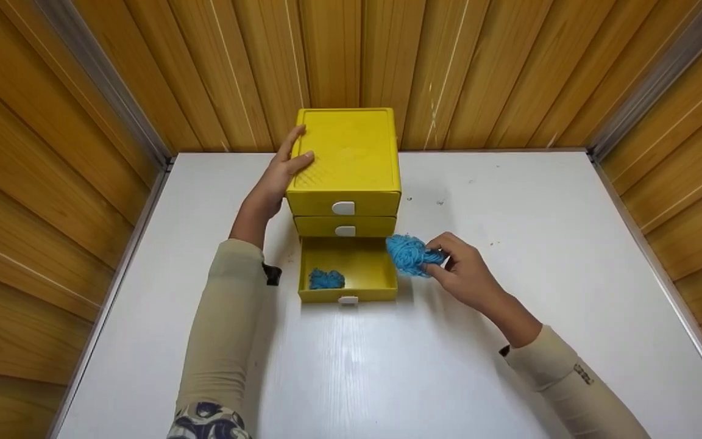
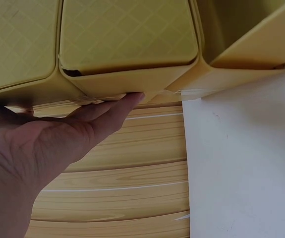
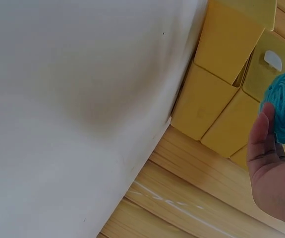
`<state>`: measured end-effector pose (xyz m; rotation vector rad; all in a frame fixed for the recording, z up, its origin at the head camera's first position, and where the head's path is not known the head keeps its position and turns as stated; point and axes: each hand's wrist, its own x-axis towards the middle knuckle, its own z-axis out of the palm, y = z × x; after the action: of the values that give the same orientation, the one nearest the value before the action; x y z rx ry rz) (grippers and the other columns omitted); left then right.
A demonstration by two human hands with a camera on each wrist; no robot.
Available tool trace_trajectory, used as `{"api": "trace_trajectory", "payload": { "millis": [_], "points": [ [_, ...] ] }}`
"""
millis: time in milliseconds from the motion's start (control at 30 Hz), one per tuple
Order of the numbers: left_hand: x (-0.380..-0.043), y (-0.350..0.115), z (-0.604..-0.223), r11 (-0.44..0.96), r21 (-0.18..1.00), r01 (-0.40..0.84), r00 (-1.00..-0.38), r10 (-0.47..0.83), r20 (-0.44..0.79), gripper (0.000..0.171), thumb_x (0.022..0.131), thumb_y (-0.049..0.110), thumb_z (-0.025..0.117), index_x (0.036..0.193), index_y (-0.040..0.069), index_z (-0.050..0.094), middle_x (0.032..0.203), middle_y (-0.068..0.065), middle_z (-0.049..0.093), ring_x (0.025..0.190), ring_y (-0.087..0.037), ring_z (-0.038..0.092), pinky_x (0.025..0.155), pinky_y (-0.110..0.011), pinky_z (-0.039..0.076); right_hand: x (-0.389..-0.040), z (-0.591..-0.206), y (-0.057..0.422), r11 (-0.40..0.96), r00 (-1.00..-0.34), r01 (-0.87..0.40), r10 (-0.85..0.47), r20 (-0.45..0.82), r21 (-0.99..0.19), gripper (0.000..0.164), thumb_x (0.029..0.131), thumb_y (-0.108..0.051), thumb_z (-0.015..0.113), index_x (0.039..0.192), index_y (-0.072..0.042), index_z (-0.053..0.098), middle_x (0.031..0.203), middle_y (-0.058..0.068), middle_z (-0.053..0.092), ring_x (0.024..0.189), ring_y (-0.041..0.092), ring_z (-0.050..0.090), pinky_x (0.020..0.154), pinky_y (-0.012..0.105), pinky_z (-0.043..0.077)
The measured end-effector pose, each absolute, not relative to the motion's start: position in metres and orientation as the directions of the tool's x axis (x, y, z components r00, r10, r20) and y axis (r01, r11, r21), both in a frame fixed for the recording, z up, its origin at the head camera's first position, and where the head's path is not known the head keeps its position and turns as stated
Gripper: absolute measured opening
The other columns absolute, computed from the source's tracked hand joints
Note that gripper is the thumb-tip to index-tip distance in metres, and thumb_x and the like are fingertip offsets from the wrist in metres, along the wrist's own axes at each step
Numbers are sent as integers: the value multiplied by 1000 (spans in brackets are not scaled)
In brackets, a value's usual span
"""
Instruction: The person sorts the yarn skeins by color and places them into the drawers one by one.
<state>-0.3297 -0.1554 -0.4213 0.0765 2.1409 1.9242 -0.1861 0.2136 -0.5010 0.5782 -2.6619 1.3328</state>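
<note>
A yellow drawer unit (image 1: 348,152) stands at the back of the table, its bottom drawer (image 1: 375,277) pulled out. In that drawer lies a small bundle of blue yarn (image 1: 326,279). My left hand (image 1: 281,174) rests against the unit's left side, thumb on the top edge; the left wrist view shows its fingers (image 2: 110,116) extended along the back. Just right of the drawer, my right hand (image 1: 464,271) pinches a larger bundle of blue yarn (image 1: 409,253) between thumb and fingers. The right wrist view shows this yarn only partly, at its right edge.
The upper two drawers, with white handles (image 1: 343,208), are closed. The white table (image 1: 509,201) meets wood-patterned panels (image 1: 381,55) at the back and sides. A few tiny specks dot the tabletop right of the unit.
</note>
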Motion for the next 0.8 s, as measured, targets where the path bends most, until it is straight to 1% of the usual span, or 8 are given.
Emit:
{"api": "trace_trajectory", "payload": {
  "millis": [133, 300, 467, 533, 600, 733, 800],
  "points": [
    [-330, -156, -421, 121, 982, -143, -963, 211, -167, 73, 108, 43, 55, 167, 53, 14, 183, 0, -3, 166, -30, 19, 132, -54, 27, -188, -501, 203, 542, -918, -387, -305, 254, -746, 20, 92, -3, 79, 106, -12, 70, 103, 1, 68, 85, 13, 57, 71, 23, 50],
    [-329, -155, -422, 126, 981, -150, -963, 208, -174, 72, 108, 44, 54, 167, 53, 14, 183, 0, -3, 165, -30, 21, 131, -54, 29, -190, -501, 189, 559, -901, -422, -342, 265, -713, 19, 91, -6, 80, 105, -13, 70, 102, 1, 68, 84, 15, 57, 69, 23, 49],
    [-330, -155, -422, 123, 982, -145, -963, 212, -169, 72, 108, 43, 54, 167, 53, 14, 183, 1, -3, 167, -30, 16, 133, -56, 25, -192, -502, 175, 584, -879, -465, -395, 267, -666, 17, 92, -9, 80, 106, -13, 72, 105, 2, 69, 84, 14, 58, 68, 23, 48],
    [-331, -155, -422, 127, 982, -139, -963, 214, -164, 72, 108, 43, 53, 168, 52, 14, 183, 1, -3, 168, -30, 13, 133, -57, 22, -193, -503, 168, 599, -868, -485, -417, 268, -638, 18, 93, -10, 80, 108, -13, 72, 108, 2, 70, 86, 13, 59, 70, 26, 50],
    [-331, -155, -422, 130, 982, -137, -963, 214, -162, 72, 108, 43, 53, 168, 52, 14, 183, 1, -3, 168, -30, 12, 133, -57, 21, -195, -505, 162, 617, -856, -507, -442, 269, -602, 20, 93, -11, 80, 110, -12, 72, 110, 2, 70, 88, 14, 62, 74, 30, 54],
    [-331, -155, -422, 126, 983, -135, -964, 212, -160, 71, 108, 42, 53, 167, 52, 15, 183, 1, -2, 167, -30, 15, 133, -57, 23, -198, -509, 152, 665, -832, -550, -487, 265, -504, 21, 94, -13, 80, 113, -10, 71, 113, 4, 70, 91, 18, 68, 81, 39, 60],
    [-331, -155, -422, 121, 983, -135, -964, 215, -159, 71, 108, 42, 54, 167, 52, 15, 183, 0, -1, 167, -30, 17, 133, -56, 23, -200, -511, 147, 694, -825, -562, -504, 255, -450, 21, 95, -15, 79, 113, -11, 70, 113, 5, 69, 90, 19, 68, 81, 42, 61]
  ]
}}
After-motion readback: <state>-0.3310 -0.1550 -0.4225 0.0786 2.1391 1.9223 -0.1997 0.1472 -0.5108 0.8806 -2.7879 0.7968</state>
